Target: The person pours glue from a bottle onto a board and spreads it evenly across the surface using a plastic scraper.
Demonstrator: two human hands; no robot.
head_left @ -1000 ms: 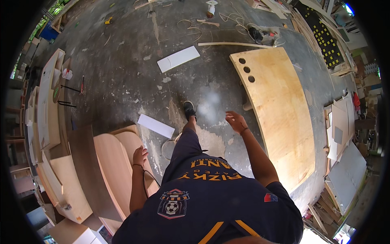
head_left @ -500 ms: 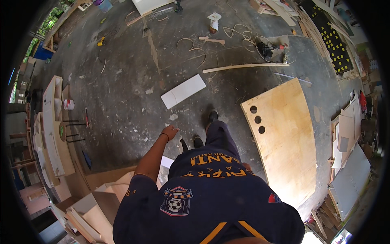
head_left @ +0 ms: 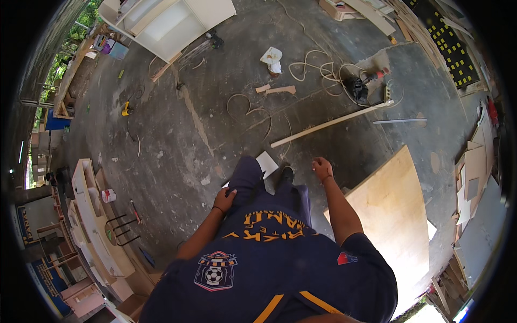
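My left hand (head_left: 224, 199) hangs beside my left thigh, its fingers loosely bent, and nothing shows in them. A dark band circles that wrist. Out to the right, my right hand (head_left: 322, 168) swings above the floor with slightly curled fingers and no visible object. Closest to the right forearm lies a large curved plywood panel (head_left: 396, 210), partly covered by my arm. A white rectangular board (head_left: 266, 164) lies on the floor in front of me, mostly hidden by my legs.
A long wooden strip (head_left: 328, 125) crosses the floor ahead, near looped cable (head_left: 318, 70) and a black power tool (head_left: 357, 90). At left stand a pale cabinet piece (head_left: 94, 215) and a white bucket (head_left: 109, 195). A white cabinet (head_left: 202, 19) stands at the far side.
I have stepped forward, so the white board now lies under my legs. My left hand has drawn back to the thigh; my right arm has come into view.
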